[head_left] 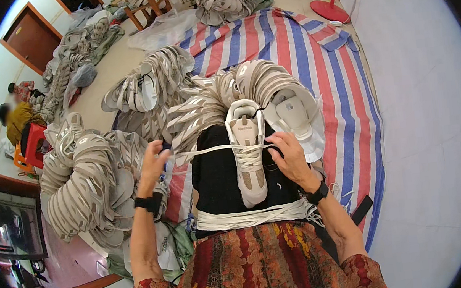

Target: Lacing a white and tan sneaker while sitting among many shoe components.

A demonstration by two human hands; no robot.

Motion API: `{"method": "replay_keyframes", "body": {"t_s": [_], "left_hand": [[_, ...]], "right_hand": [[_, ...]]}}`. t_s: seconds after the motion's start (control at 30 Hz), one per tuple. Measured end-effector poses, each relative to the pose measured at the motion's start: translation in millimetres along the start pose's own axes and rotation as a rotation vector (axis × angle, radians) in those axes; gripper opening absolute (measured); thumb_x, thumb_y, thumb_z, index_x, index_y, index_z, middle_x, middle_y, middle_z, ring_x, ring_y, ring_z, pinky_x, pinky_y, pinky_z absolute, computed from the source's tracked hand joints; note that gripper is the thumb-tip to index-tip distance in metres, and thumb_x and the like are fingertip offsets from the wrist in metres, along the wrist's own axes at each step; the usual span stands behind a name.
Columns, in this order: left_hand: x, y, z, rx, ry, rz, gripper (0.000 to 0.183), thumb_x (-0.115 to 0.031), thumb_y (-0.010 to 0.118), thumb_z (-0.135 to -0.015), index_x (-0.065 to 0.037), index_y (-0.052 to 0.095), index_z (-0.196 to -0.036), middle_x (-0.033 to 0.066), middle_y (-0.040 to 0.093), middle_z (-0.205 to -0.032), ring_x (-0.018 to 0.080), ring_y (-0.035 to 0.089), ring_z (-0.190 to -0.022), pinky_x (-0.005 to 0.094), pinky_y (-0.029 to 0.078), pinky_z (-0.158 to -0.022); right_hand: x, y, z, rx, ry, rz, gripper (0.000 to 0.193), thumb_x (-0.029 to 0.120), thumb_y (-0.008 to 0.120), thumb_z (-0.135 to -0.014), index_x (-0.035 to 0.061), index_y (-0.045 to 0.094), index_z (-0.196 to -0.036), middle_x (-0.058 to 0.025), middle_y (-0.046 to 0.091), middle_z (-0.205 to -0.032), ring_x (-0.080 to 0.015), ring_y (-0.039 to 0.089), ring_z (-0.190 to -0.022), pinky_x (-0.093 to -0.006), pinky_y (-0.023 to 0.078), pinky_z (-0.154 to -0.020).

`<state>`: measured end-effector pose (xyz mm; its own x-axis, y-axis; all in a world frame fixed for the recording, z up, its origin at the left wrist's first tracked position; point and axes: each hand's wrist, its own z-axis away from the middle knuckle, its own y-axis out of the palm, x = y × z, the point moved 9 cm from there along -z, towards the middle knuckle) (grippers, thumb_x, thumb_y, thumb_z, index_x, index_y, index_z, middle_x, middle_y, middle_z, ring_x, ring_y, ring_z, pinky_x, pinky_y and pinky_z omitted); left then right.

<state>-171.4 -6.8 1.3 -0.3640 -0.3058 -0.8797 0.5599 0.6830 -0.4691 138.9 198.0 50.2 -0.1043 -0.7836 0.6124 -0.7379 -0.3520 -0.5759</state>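
Observation:
A beige and white shoe upper (248,142) rests on the black cloth (213,170) over my lap, its toe toward me and its opening away. White shoelace (203,150) threads through its eyelets and stretches out sideways to the left. My left hand (153,163), left of the shoe, is closed on that lace's end. Close to the shoe's right side, my right hand (290,157) pinches the short stretch of lace coming from there. A bundle of loose white laces (254,217) lies across my waist.
Beyond the lap, stacked shoe uppers (225,91) curve in a row; another large stack (79,186) sits at left. A striped sheet (345,127) covers the floor. A red stand base (330,11) is at the far right. Another person (20,120) sits far left.

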Motion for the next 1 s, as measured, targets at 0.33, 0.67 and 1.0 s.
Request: {"method": "replay_keyframes", "body": {"t_s": [0.33,0.67,1.0], "left_hand": [[-109,146,21,0.362,0.431,-0.118,0.018,-0.015,0.059,-0.082,-0.001,0.057,-0.092,0.0109,0.059,-0.077,0.0182,0.055,-0.071,0.0289,0.044,-0.066],[-90,158,10,0.545,0.183,-0.131,0.022,-0.019,0.059,-0.082,0.001,0.059,-0.073,0.0051,0.053,-0.059,0.0106,0.047,-0.055,0.0261,0.039,-0.051],[4,-52,70,0.434,-0.172,-0.242,0.015,-0.012,0.057,-0.082,0.000,0.065,-0.084,0.0007,0.057,-0.064,0.0070,0.045,-0.055,0.0229,0.036,-0.049]], "right_hand": [[21,27,-23,0.147,-0.183,0.029,0.012,0.005,0.058,-0.074,0.0022,0.054,-0.084,-0.0119,0.049,-0.087,-0.0308,0.049,-0.086,-0.0361,0.042,-0.074],[-50,55,-11,0.453,0.702,-0.716,0.014,0.015,0.060,-0.081,0.0010,0.056,-0.084,-0.0009,0.054,-0.067,-0.0078,0.047,-0.055,-0.0224,0.038,-0.049],[-151,-187,-6,0.618,0.490,0.109,0.018,0.013,0.059,-0.078,-0.0034,0.060,-0.072,-0.0054,0.055,-0.059,-0.0100,0.052,-0.058,-0.0259,0.042,-0.055]]}}
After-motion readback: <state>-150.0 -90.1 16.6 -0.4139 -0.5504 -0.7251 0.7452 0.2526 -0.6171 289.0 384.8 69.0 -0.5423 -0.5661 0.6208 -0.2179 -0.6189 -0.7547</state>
